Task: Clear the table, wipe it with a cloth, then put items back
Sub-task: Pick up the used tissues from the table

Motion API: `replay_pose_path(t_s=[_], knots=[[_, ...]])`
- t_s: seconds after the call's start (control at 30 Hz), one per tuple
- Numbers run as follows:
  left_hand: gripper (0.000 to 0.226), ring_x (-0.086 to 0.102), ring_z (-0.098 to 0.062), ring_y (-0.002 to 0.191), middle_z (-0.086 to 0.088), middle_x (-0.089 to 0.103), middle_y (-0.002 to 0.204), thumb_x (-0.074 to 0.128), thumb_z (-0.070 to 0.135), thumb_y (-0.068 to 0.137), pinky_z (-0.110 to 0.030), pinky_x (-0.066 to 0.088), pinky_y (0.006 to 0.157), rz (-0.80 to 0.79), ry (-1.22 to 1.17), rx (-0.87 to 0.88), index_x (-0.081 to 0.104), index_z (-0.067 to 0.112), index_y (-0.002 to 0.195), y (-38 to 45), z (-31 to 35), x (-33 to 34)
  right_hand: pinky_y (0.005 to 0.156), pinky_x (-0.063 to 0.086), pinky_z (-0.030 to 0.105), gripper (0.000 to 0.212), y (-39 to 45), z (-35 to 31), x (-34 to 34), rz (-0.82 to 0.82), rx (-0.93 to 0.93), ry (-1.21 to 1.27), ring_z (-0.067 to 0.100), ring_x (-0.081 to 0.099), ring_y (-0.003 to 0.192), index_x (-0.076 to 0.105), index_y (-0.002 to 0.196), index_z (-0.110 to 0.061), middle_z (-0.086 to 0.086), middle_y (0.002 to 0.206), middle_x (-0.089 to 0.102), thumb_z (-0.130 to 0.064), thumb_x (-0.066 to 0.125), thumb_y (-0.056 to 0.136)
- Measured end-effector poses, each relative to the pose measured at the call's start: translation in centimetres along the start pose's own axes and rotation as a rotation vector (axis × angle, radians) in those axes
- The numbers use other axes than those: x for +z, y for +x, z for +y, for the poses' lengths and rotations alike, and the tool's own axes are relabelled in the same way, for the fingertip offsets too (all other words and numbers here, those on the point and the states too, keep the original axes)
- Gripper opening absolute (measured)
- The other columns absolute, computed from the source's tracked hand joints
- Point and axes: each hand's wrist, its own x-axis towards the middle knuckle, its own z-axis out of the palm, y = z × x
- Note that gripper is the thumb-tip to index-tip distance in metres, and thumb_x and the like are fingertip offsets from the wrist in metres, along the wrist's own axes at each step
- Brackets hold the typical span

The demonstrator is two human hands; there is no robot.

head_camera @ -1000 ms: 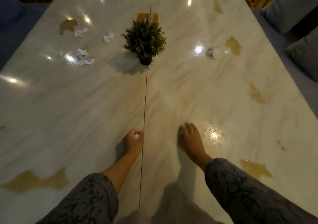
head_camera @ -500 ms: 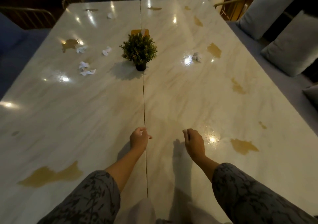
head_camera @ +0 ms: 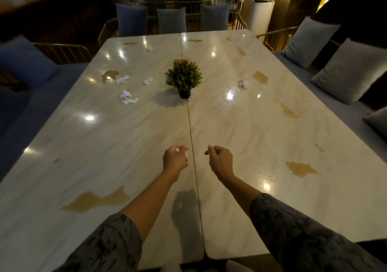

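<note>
The table (head_camera: 261, 125) is two pale marble-patterned tops butted along a centre seam, glossy, with ceiling lights reflected in it. Several tan liquid stains mark the surface: a large one at near left (head_camera: 96, 200), one at near right (head_camera: 300, 168), others toward the far end.

A small potted plant (head_camera: 184, 79) stands upright on the seam in a dark pot, past mid-table. Crumpled white tissues (head_camera: 127, 97) lie scattered to its left; one grey-white wad (head_camera: 244, 82) lies to its right, beside a stain.

The left hand (head_camera: 176, 158) hovers just left of the seam, fingers curled round a small white scrap of tissue (head_camera: 177, 150). The right hand (head_camera: 221, 159) hovers just right of the seam, fingers loosely curled, holding nothing visible. Both sleeves are grey and patterned.

Cushioned chairs and benches surround the table.
</note>
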Motion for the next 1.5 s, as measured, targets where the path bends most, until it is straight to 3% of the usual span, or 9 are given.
replay_pose_path(t_s=[0.13,0.27,0.4,0.53,0.77,0.9,1.23,1.37,1.5], knots=[[0.035,0.052,-0.012,0.052,-0.004,0.059,0.071,0.046,0.037,0.101,-0.019,0.040,0.044,-0.075,-0.006,0.053,0.065,0.010,0.093,-2.1,-0.1,-1.3,0.042,0.042,0.017,0.018,-2.3,-0.8,-0.1,-0.032,0.008,-0.023,0.015,0.057,0.051,0.066,0.094,-0.007,0.004,0.072,0.063,-0.013,0.049,0.096],[0.049,0.049,-0.011,0.055,-0.001,0.061,0.072,0.039,0.050,0.100,-0.021,0.039,0.049,-0.111,0.151,0.130,0.065,0.012,0.086,-3.6,1.0,-1.0,0.053,0.049,0.018,0.016,-3.0,-0.8,-2.1,-0.044,-0.041,-0.171,0.011,0.060,0.062,0.066,0.106,-0.011,0.000,0.083,0.064,-0.015,0.054,0.095],[0.055,0.049,-0.012,0.056,0.002,0.060,0.066,0.037,0.052,0.100,-0.024,0.035,0.053,-0.115,0.145,0.189,0.062,0.013,0.069,-5.0,3.0,1.1,0.058,0.046,0.012,0.011,-2.7,-1.1,-5.9,-0.022,-0.118,-0.275,0.005,0.059,0.065,0.067,0.101,-0.016,-0.004,0.080,0.064,-0.017,0.060,0.093],[0.051,0.049,-0.015,0.056,0.001,0.060,0.066,0.037,0.039,0.102,-0.026,0.035,0.054,-0.149,0.136,0.250,0.062,0.013,0.065,-6.1,4.6,4.2,0.059,0.052,0.023,0.006,-1.9,-1.4,-10.3,-0.019,-0.174,-0.297,0.010,0.062,0.058,0.072,0.088,-0.016,-0.001,0.071,0.068,-0.020,0.069,0.088],[0.025,0.054,-0.015,0.065,-0.001,0.061,0.080,0.041,0.019,0.098,-0.025,0.042,0.060,-0.253,0.212,0.359,0.066,0.020,0.100,-7.3,5.9,14.2,0.057,0.041,0.017,0.007,0.1,0.6,-20.4,0.065,-0.244,-0.356,0.002,0.053,0.054,0.073,0.087,-0.014,-0.015,0.059,0.056,-0.019,0.069,0.088],[0.023,0.052,-0.011,0.064,0.003,0.067,0.075,0.045,0.018,0.100,-0.025,0.042,0.059,-0.366,0.253,0.370,0.063,0.017,0.115,-9.4,6.5,22.5,0.061,0.050,0.025,0.007,1.8,3.1,-28.5,0.049,-0.238,-0.406,0.009,0.061,0.061,0.073,0.087,-0.016,-0.002,0.068,0.067,-0.021,0.070,0.087],[0.034,0.045,-0.014,0.053,0.002,0.050,0.064,0.054,0.042,0.096,-0.023,0.036,0.049,-0.376,0.144,0.327,0.070,0.016,0.084,-16.3,10.4,40.5,0.060,0.047,0.018,0.032,7.5,6.7,-47.9,0.048,-0.339,-0.495,0.010,0.061,0.063,0.071,0.080,-0.007,0.002,0.073,0.069,-0.036,0.064,0.092],[0.035,0.045,-0.015,0.052,0.002,0.049,0.062,0.054,0.041,0.096,-0.023,0.036,0.048,-0.312,0.104,0.295,0.070,0.017,0.078,-17.1,10.6,42.9,0.063,0.053,0.027,0.039,9.8,7.9,-50.3,-0.014,-0.353,-0.474,0.011,0.063,0.062,0.073,0.078,-0.005,0.003,0.070,0.070,-0.039,0.062,0.092],[0.031,0.047,-0.014,0.051,0.001,0.054,0.058,0.059,0.039,0.094,-0.022,0.038,0.050,-0.271,0.145,0.260,0.071,0.016,0.078,-15.4,11.1,42.8,0.058,0.047,0.013,0.035,11.6,8.0,-49.3,-0.079,-0.358,-0.420,0.001,0.060,0.057,0.073,0.078,-0.008,-0.006,0.068,0.066,-0.039,0.063,0.091]])
